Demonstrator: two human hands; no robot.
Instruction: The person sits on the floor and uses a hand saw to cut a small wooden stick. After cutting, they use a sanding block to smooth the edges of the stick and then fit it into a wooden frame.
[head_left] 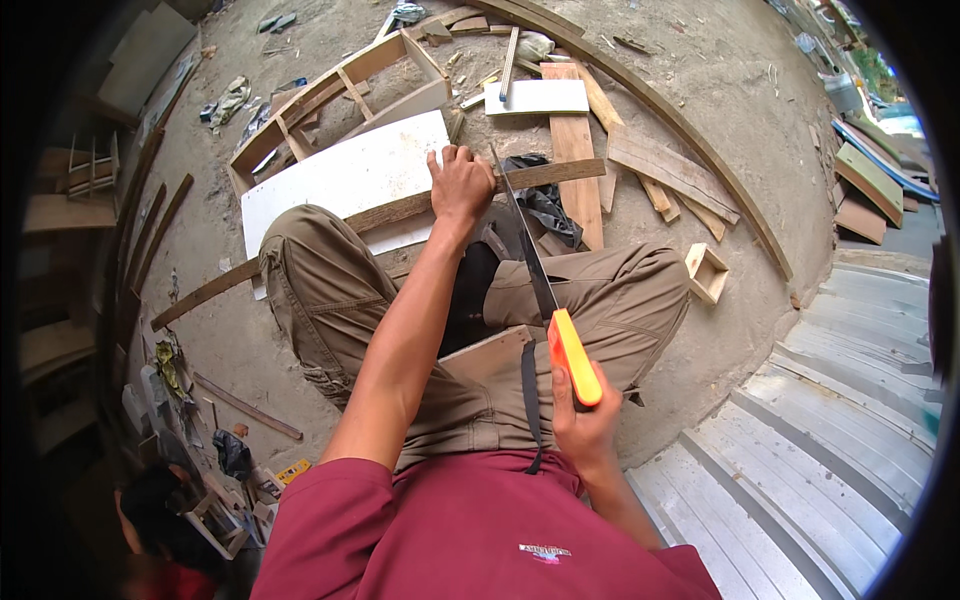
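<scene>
Orange handle [572, 358] wrapped in the right hand [583, 425], the saw [539, 280] slants outward, its blade crossing a wooden strip [395, 208] just beside the left hand [462, 183], which clutches the strip, seemingly to steady it. The strip spans a white board [340, 180], perhaps for support; beyond lies a wooden frame [405, 103].

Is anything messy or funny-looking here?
Yes, a bit. A black plastic bag lies crumpled beside the reddish-brown plank, looking like litter among the wood. Loose boards lie at different angles on the dirt ground. The handsaw in the right hand shows no clear damage.
</scene>
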